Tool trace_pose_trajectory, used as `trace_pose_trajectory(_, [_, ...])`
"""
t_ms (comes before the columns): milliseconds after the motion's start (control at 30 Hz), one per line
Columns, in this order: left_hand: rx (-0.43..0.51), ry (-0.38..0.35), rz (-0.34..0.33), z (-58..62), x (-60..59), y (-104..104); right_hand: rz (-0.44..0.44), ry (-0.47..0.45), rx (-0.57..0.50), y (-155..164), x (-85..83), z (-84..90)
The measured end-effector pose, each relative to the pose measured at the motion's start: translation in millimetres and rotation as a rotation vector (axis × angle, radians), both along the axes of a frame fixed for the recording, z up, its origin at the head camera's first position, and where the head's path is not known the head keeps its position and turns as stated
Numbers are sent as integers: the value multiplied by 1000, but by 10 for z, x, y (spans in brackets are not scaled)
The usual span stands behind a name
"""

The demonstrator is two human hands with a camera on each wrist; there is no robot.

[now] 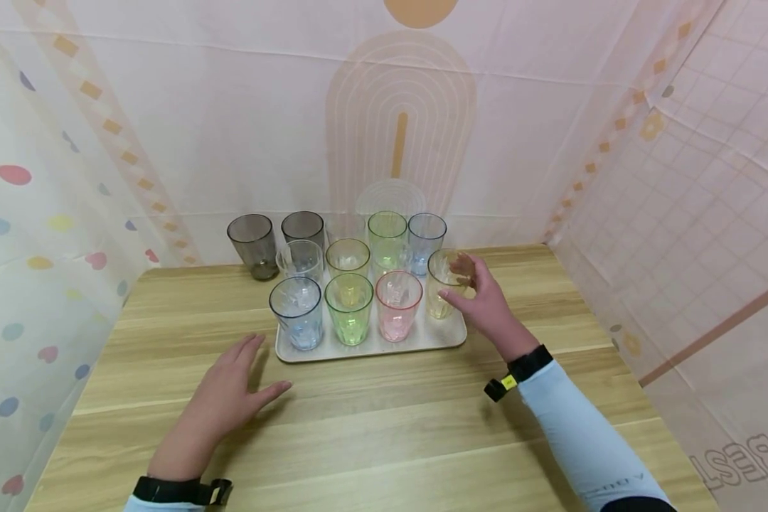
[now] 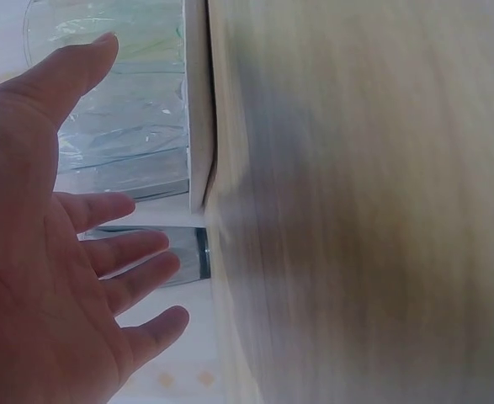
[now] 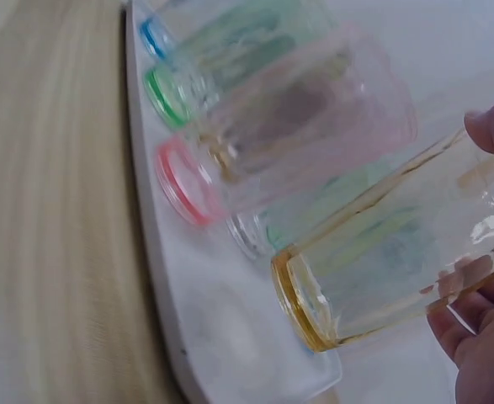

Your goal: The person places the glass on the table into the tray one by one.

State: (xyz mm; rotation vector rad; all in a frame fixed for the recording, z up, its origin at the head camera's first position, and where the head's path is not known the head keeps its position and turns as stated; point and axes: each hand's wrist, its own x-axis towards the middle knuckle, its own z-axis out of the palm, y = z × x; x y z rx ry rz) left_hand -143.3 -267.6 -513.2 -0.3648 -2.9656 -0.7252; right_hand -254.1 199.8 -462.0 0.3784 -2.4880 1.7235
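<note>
Amber-tinted clear plastic tumbler (image 1: pixel 444 284) stands at the right end of the front row on the white rectangular tray (image 1: pixel 371 348), and your right hand (image 1: pixel 483 302) is curled round its upper part, thumb on the near side and fingers wrapped past the far side of the rim. In the right wrist view the same tumbler (image 3: pixel 390 252) shows your fingertips (image 3: pixel 482 286) pressed against its wall; whether its base (image 3: pixel 301 303) touches the tray (image 3: pixel 230 337) or is just above it cannot be told. Just left of that grip stand the pink-rimmed clear tumbler (image 1: pixel 397 304), the green tumbler (image 1: pixel 348 307) and the blue tumbler (image 1: pixel 296 311), in that order outward. Behind the grip sit a second and third row of tinted tumblers, with one grey smoky tumbler (image 1: pixel 253 244) off the tray at the far left. Your left hand (image 1: pixel 220 402) lies flat on the light wood-grain table (image 1: pixel 384 441), fingers spread and straight, holding nothing, fingertips near the tray's front left corner. The left wrist view shows that open palm (image 2: pixel 53 278) beside the tray edge (image 2: pixel 199 126), blurred.
</note>
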Motion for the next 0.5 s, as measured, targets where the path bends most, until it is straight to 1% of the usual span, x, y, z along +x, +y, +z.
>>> trace_pose_trajectory(133, [-5, 13, -2, 5, -1, -9, -16, -17, -1, -46, -239, -40])
trace_pose_trajectory(233, [-1, 12, -1, 6, 1, -18, -31, -39, -14, -88, -366, -49])
trace_pose_trajectory(367, [3, 2, 3, -1, 4, -23, -47, -68, -23, -136, -461, -69])
trace_pose_trajectory(500, [6, 1, 7, 2, 12, -23, -41, -73, -26, -161, -512, -148])
